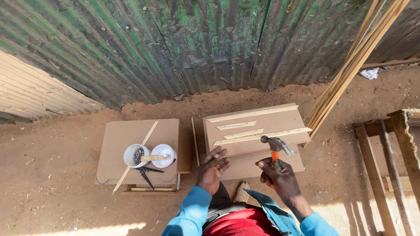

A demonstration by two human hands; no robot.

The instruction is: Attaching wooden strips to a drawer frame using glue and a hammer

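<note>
Left hand flat, fingers spread on the brown fibreboard panel — right hand fisted around the orange-handled steel claw hammer, 4 pale wooden strips just beyond the fingertips.

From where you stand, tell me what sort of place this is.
Probably an outdoor carpentry yard. The right hand grips a hammer over a brown board with wood strips, bare dirt ground lies underfoot, and a corrugated metal wall stands behind.

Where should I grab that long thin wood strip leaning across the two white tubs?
Take the long strip by its lower end, which juts past the board's front edge near the ground. Come from the front left; the tubs and black pliers crowd its middle, so a pinch works best there.
</note>
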